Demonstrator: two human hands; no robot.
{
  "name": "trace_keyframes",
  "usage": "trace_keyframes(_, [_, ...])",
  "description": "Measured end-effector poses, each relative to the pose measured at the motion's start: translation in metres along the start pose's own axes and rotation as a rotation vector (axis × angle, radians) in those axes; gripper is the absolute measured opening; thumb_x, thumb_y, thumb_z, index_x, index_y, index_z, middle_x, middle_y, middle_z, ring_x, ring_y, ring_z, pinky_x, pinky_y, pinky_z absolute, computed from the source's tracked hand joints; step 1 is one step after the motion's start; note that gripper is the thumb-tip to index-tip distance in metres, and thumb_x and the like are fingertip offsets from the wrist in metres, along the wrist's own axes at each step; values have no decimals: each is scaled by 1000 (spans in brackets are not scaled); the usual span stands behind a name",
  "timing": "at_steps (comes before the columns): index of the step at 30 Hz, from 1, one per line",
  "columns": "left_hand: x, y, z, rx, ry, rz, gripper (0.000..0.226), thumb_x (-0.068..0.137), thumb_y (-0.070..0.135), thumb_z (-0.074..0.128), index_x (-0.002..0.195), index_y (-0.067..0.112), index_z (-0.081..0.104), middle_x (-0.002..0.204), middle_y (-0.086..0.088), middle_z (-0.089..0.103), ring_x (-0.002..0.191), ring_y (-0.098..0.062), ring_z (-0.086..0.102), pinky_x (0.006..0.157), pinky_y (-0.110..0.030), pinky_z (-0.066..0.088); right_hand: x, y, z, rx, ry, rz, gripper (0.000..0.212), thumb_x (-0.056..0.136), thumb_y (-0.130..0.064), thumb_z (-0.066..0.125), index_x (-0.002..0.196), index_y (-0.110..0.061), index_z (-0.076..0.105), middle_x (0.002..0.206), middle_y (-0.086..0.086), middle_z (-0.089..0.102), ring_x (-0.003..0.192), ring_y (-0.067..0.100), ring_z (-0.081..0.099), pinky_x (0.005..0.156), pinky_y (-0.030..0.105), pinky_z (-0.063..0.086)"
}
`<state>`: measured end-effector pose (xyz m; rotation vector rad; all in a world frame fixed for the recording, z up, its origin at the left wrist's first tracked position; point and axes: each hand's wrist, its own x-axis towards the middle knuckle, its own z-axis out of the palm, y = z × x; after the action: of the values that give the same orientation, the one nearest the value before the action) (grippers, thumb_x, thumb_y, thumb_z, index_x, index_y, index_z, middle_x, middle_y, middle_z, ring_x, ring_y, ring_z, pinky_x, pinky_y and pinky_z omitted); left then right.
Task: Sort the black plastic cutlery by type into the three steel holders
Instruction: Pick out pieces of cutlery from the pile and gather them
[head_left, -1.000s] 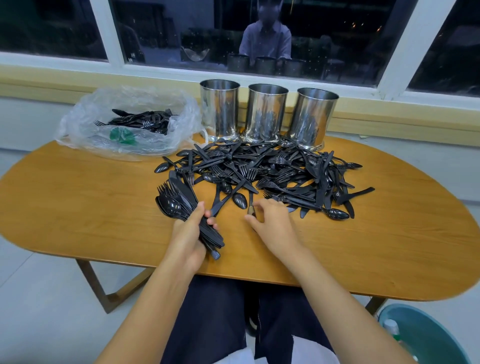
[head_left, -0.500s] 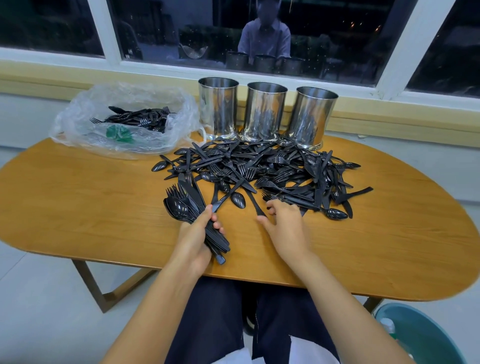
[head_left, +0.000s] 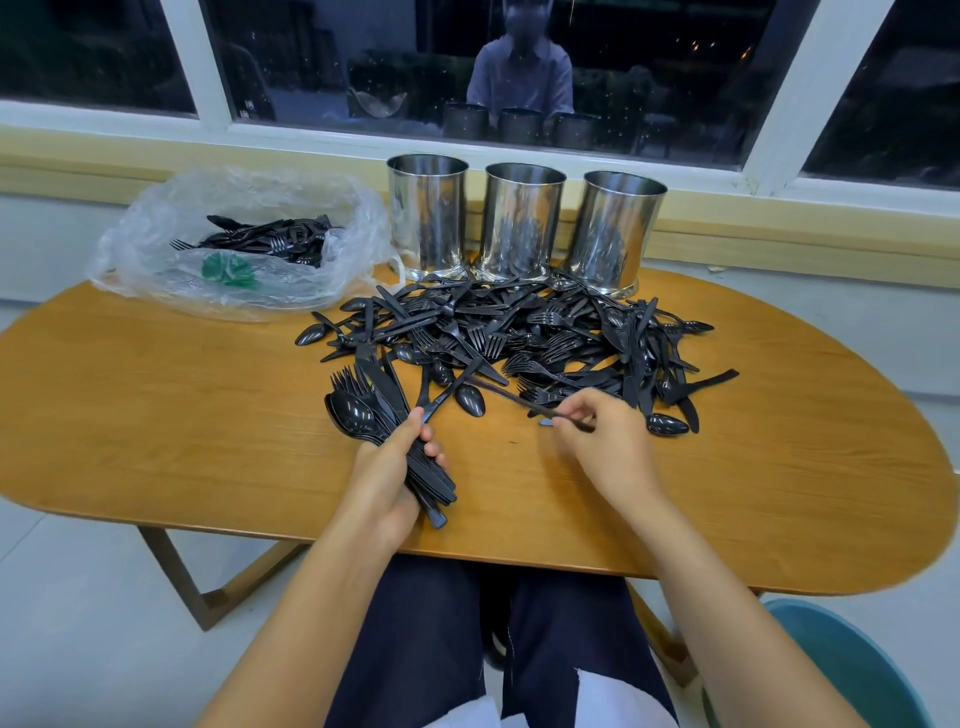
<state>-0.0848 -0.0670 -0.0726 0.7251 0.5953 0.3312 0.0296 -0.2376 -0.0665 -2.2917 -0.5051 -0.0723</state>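
Note:
A big heap of black plastic cutlery, forks, spoons and knives mixed, lies on the wooden table in front of three steel holders: left, middle, right. My left hand grips a bundle of cutlery, heads fanned out away from me, at the heap's near left edge. My right hand pinches the handle of one thin black piece, lifted slightly off the table and blurred, so its type is unclear.
A crumpled clear plastic bag with more black cutlery and something green sits at the table's back left. A window ledge runs behind the holders. A teal bin stands on the floor at lower right.
My right hand has closed on a single piece at the heap's near edge and drawn it back to the right. The left hand keeps its bundle, almost unmoved.

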Motion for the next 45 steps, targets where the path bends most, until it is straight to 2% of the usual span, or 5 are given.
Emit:
trace_keyframes(14, [-9, 12, 2, 175, -164, 28, 17, 97, 24, 56, 103, 8, 58, 72, -1, 57, 56, -10, 51, 53, -24, 50, 33, -56, -56, 566, -313, -132, 14, 94, -12, 61, 106, -13, 68, 76, -7, 67, 67, 4, 58, 68, 17, 50])
trace_keyframes(19, [-19, 13, 6, 259, -280, -2, 21, 101, 17, 49, 113, 3, 59, 104, -17, 74, 93, -28, 73, 76, -36, 61, 40, -88, -15, 468, -476, -204, 11, 92, -9, 64, 102, -4, 65, 73, 0, 65, 58, 4, 57, 58, 15, 48])
trace_keyframes(25, [-15, 28, -6, 237, -235, 31, 10, 97, 19, 55, 101, 11, 54, 70, 0, 54, 52, -10, 46, 57, -26, 50, 50, -92, 23, 446, -396, -251, 14, 88, -11, 69, 102, -9, 66, 78, 0, 64, 63, 7, 59, 59, 19, 49])
trace_keyframes(33, [-4, 47, -27, 73, -44, 45, 15, 96, 16, 58, 82, 12, 52, 64, 1, 51, 47, -8, 47, 50, -25, 51, 62, -55, 57, -298, -372, -464, 30, 93, -9, 60, 123, -14, 64, 115, 4, 53, 106, 19, 50, 92, 35, 47])
trace_keyframes(45, [-11, 45, -35, 33, -12, 36, 14, 96, 14, 57, 83, 10, 52, 64, -1, 52, 48, -9, 48, 53, -27, 54, 64, -59, 68, -652, -184, -770, 16, 98, -13, 51, 101, -9, 66, 98, 5, 58, 94, 25, 48, 72, 33, 39])
